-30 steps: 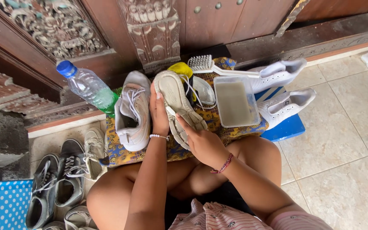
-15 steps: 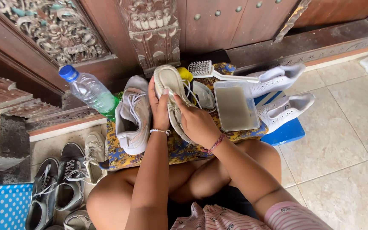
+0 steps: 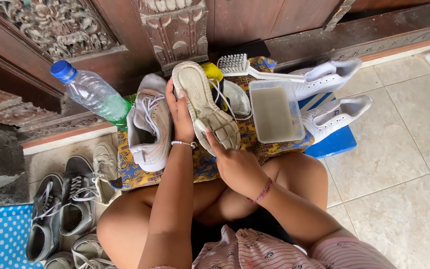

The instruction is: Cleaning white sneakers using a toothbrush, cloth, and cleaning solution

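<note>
Your left hand (image 3: pixel 181 117) grips the upturned shoe (image 3: pixel 205 107) as before, while your right hand (image 3: pixel 235 164) has shifted its closed fingers (image 3: pixel 214 144) onto the heel, sole under inspection.

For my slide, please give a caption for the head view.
Both hands, left hand and right hand, hold a sneaker sole-up over patterned cloth.
</note>
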